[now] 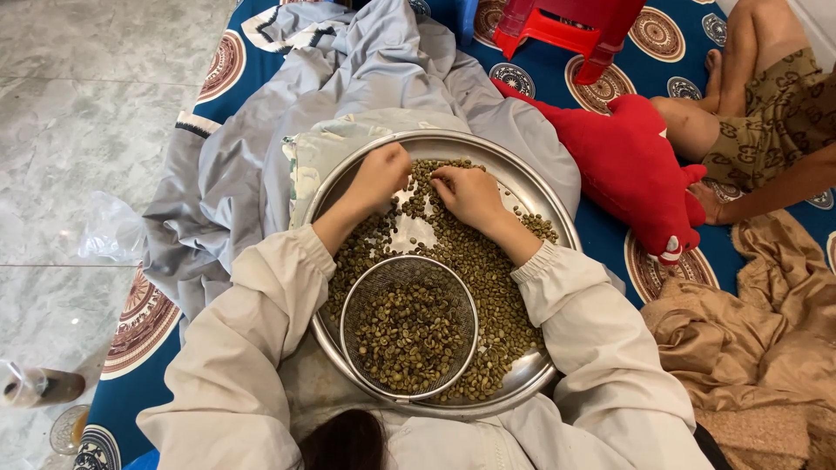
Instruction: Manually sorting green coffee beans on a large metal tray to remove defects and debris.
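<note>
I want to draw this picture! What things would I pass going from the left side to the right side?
Clear plastic bag → grey cloth → left hand → right hand → red cushion → another person's leg.

A glossy metal tray (531, 204) holds matt green beans (488, 278) and a wire-mesh sieve (407, 326) (grey cloth (383, 70) beneath looks soft).
</note>
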